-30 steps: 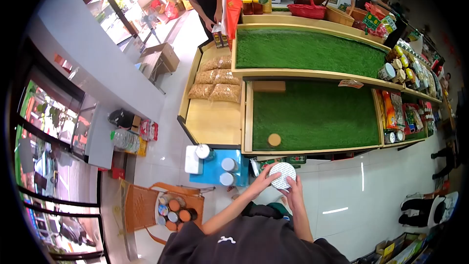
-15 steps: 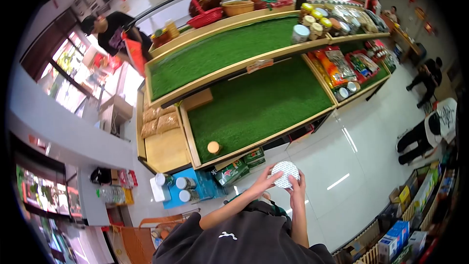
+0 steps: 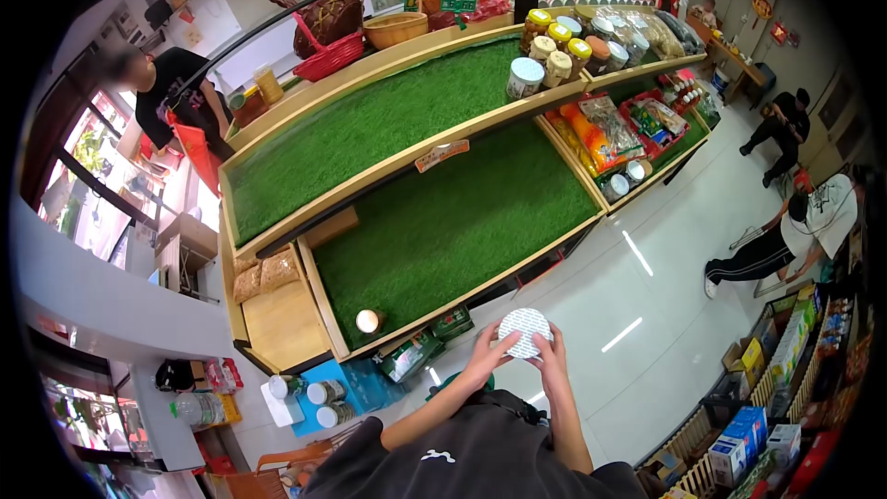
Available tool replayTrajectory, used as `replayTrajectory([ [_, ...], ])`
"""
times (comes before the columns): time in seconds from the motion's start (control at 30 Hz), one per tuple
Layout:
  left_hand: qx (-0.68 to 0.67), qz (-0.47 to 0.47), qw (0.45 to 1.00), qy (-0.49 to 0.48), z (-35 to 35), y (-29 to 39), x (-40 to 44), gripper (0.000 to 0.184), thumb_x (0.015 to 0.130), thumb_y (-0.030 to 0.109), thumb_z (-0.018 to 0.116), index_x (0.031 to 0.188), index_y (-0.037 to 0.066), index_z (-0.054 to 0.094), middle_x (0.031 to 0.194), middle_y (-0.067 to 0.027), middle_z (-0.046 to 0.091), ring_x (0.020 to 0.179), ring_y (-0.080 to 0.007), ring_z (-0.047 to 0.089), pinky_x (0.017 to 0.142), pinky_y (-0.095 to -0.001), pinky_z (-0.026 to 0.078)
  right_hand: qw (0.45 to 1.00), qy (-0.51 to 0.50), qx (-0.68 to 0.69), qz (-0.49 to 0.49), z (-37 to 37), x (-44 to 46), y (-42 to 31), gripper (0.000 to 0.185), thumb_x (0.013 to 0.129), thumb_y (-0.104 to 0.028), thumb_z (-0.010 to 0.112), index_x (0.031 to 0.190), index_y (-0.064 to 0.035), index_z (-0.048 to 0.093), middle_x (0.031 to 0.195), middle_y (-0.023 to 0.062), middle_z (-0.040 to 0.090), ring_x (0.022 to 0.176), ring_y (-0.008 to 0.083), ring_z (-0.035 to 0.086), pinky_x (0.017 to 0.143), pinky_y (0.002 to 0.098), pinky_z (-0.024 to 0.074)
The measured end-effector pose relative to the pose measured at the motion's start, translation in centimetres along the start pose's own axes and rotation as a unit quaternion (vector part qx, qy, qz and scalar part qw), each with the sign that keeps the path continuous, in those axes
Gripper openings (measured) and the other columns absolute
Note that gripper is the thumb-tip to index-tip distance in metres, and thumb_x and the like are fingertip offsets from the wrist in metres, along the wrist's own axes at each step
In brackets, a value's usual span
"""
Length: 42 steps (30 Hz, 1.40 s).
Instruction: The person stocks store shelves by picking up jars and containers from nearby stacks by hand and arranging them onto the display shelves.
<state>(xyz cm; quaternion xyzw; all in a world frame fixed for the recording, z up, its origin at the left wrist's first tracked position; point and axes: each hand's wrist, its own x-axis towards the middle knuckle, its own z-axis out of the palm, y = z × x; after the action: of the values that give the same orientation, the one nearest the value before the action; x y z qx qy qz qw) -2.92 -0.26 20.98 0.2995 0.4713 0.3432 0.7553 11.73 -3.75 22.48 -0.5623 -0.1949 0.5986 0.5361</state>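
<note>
The left hand (image 3: 487, 358) is closed on the left side of a round white container (image 3: 525, 329), thumb laid over the near part of its face. The container sits between both hands, directly ahead of the wearer's chest and held clear of any support, with the floor (image 3: 591, 379) beyond it. The right hand (image 3: 552, 357) grips the opposite side, its thumb also over the rim. The two hands bear on it about equally; neither is evidently nearer.

Orientation: the round, finely patterned face points up toward the head camera. The outline is near circular, so the face offers no long axis. The depth behind it is hidden; whether the container is longer along that line cannot be told.

Surroundings, left to right: white-lidded jars (image 3: 325, 393) stand on a blue surface (image 3: 370, 384), well to the left of the left hand. Next, a small pale-topped jar (image 3: 368, 321) stands alone at the near left corner of the green-lined lower shelf (image 3: 453, 222). That shelf's front edge runs obliquely, rising to the right, ahead of the hands; the container is apart from it. The left hand is the nearer to that jar.
</note>
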Motion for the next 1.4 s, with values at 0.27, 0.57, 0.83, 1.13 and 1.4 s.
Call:
replayTrajectory([
  [0.27,-0.079,0.045,0.994,0.063,-2.4,6.5,6.1,0.052,0.091,0.032,0.063,0.131,0.007,0.043,0.117,-0.0079,0.057,0.100,-0.0164,0.061,0.083,-0.0335,0.054,0.993,-0.098,-0.069,0.021,4.8,9.1,-3.7,0.064,0.091,-0.027,0.059,0.144,-0.0068,0.030,0.119,0.0134,0.052,0.110,0.0214,0.054,0.089,0.0382,0.0500],
  [0.57,-0.091,0.154,0.975,0.131,-1.7,15.8,13.3,0.058,0.092,0.037,0.057,0.138,0.008,0.037,0.128,-0.0116,0.052,0.114,-0.0249,0.056,0.088,-0.0437,0.054,0.986,-0.164,0.032,0.008,4.9,16.5,-8.4,0.064,0.092,-0.034,0.051,0.144,-0.0044,0.029,0.128,0.0184,0.052,0.106,0.0267,0.059,0.088,0.0388,0.0506],
  [0.83,-0.013,0.302,0.935,0.185,1.2,31.6,24.3,0.062,0.090,0.044,0.058,0.135,0.006,0.039,0.126,-0.0120,0.052,0.110,-0.0257,0.057,0.085,-0.0407,0.054,0.986,-0.152,0.043,0.060,-1.1,25.3,-10.1,0.054,0.093,-0.029,0.055,0.138,-0.0047,0.040,0.121,0.0161,0.058,0.095,0.0220,0.064,0.077,0.0314,0.0522],
  [1.13,0.110,0.283,0.913,0.274,4.1,43.8,43.0,0.077,0.076,0.054,0.071,0.128,0.002,0.049,0.081,-0.0059,0.058,0.067,-0.0136,0.056,0.059,-0.0297,0.050,0.988,-0.095,0.042,0.118,-10.9,33.4,-15.6,0.056,0.091,-0.037,0.052,0.135,-0.0047,0.042,0.112,0.0147,0.061,0.097,0.0254,0.063,0.080,0.0337,0.0519],
  [1.4,0.158,0.248,0.909,0.295,6.1,45.3,52.1,0.071,0.075,0.051,0.075,0.121,0.001,0.055,0.058,0.0029,0.050,0.046,-0.0056,0.044,0.040,-0.0211,0.031,0.982,-0.076,0.070,0.160,-15.8,37.5,-16.4,0.059,0.089,-0.042,0.054,0.133,-0.0044,0.043,0.115,0.0189,0.059,0.095,0.0271,0.063,0.078,0.0337,0.0532],
])
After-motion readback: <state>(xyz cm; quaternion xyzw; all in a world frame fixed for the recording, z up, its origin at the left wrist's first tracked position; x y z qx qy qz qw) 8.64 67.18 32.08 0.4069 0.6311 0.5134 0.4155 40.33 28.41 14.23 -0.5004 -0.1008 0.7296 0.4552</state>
